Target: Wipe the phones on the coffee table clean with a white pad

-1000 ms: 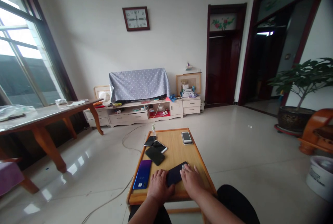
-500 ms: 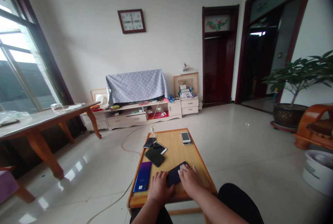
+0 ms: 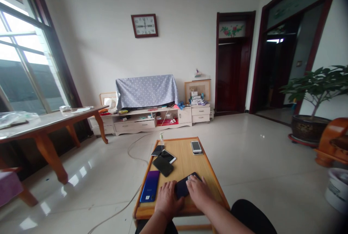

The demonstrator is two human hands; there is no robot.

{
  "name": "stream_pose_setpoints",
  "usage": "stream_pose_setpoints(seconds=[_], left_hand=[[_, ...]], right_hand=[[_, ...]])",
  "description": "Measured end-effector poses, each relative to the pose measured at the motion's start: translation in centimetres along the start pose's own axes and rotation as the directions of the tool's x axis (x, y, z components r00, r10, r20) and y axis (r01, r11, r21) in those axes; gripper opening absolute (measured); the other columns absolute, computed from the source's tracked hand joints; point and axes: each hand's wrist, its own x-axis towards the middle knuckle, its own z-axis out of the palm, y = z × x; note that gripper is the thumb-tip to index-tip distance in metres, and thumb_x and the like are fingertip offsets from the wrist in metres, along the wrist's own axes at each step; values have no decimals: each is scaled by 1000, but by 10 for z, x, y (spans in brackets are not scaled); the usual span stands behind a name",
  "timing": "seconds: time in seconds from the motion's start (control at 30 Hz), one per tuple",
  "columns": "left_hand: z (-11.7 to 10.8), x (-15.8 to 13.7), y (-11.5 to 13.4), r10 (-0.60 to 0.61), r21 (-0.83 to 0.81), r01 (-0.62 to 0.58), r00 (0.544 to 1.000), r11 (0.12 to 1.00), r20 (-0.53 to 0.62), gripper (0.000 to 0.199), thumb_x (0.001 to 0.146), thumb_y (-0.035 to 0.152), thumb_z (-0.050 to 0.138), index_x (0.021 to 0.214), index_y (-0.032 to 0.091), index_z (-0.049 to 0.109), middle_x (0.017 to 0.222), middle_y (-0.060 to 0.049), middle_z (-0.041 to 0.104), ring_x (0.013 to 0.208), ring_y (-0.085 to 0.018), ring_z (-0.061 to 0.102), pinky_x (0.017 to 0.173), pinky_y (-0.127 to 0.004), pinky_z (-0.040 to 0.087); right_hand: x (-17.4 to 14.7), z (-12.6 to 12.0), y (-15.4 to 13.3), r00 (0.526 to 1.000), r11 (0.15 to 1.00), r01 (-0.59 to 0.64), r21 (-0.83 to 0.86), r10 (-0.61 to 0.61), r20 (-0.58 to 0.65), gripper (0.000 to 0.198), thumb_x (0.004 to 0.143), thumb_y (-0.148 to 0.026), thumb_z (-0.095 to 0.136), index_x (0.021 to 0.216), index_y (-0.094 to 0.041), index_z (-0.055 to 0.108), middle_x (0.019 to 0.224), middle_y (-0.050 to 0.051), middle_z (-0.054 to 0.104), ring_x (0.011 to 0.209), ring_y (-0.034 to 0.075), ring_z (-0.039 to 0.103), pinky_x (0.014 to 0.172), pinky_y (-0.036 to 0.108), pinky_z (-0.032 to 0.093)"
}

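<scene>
A dark smartphone [image 3: 182, 187] lies slantwise near the front of a small wooden table [image 3: 187, 161]. My left hand [image 3: 168, 198] grips its left end, thumb along the near edge. Over its right part rests my right hand [image 3: 199, 191], fingers bent down onto the surface; a small pale bit shows at the fingertips, too small to name. To the left lies a blue-purple phone [image 3: 150, 187]. Farther up are a black phone [image 3: 163, 166], a white-edged phone [image 3: 169, 156] and another dark phone [image 3: 157, 150]. A white phone [image 3: 195, 147] sits on another device at the far right.
A pump bottle [image 3: 161, 139] stands at the table's far left corner. A cable [image 3: 119, 208] runs across the floor. Left is a larger table [image 3: 54, 125]; right are a potted plant [image 3: 312, 118] and a white bucket [image 3: 337, 190]. My knee [image 3: 250, 216] is beside the table.
The view has shifted slightly, so the room appears a little lower and farther right. Both hands stay at the dark smartphone, with the right fingers barely moved.
</scene>
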Motion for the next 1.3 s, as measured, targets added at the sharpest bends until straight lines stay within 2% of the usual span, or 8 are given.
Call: stream_pose_setpoints(seconds=[0.13,0.3,0.4,0.67,0.93,1.03,1.2,1.3], left_hand=[[3,0,-2,-11,-10,11,1000,1000,3,70,73,48,61,137,23,49,138,-8,58,131,-28,46,113,-37,28],[9,1,-5,-33,-12,33,999,999,8,73,79,42,54,147,19,39,147,-11,53,137,-26,42,116,-37,24],[10,1,-6,-35,-7,35,999,999,14,76,78,41,54,148,18,37,146,-11,54,136,-26,44,115,-35,25],[5,2,-4,-47,4,47,999,999,24,88,71,49,61,149,18,35,144,-12,55,137,-28,44,116,-36,25],[9,4,-8,-35,-20,36,998,999,49,84,77,47,57,153,20,31,155,-11,43,141,-29,40,117,-40,24],[8,4,-7,-48,-26,50,997,998,55,88,77,49,57,154,18,27,150,-13,50,139,-28,43,116,-39,26],[8,2,-6,-70,-40,72,997,997,41,93,73,52,62,153,16,28,145,-13,54,138,-28,44,117,-37,24],[9,2,-6,-59,-17,60,998,998,28,89,74,51,62,151,17,33,147,-13,52,139,-27,42,117,-37,24]], right_hand=[[9,-1,2,997,997,-71,-22,70,-35,62,104,-42,15,126,-20,68,146,14,54,143,30,40,121,54,14],[-3,22,-38,991,993,113,31,-115,67,50,103,-41,26,137,-25,60,146,7,56,139,23,45,121,44,20],[-2,22,-45,983,985,161,61,-165,80,48,103,-38,27,137,-29,59,142,4,60,135,19,49,121,40,20],[30,-3,-3,998,999,-48,15,49,-31,58,104,-38,18,123,-17,69,139,17,60,136,30,47,118,55,22],[9,22,-47,984,984,152,88,-160,84,52,104,-37,21,133,-27,63,141,6,61,134,20,50,119,43,25],[9,18,-36,988,989,127,82,-133,77,52,104,-38,21,134,-26,62,145,6,57,138,20,46,121,45,20],[16,5,0,999,999,-31,12,31,-18,59,103,-39,17,136,-17,61,151,15,48,145,29,36,121,56,14],[8,8,-2,999,1000,-31,-5,31,-22,58,103,-41,19,134,-18,62,152,14,48,145,29,36,122,54,14]])
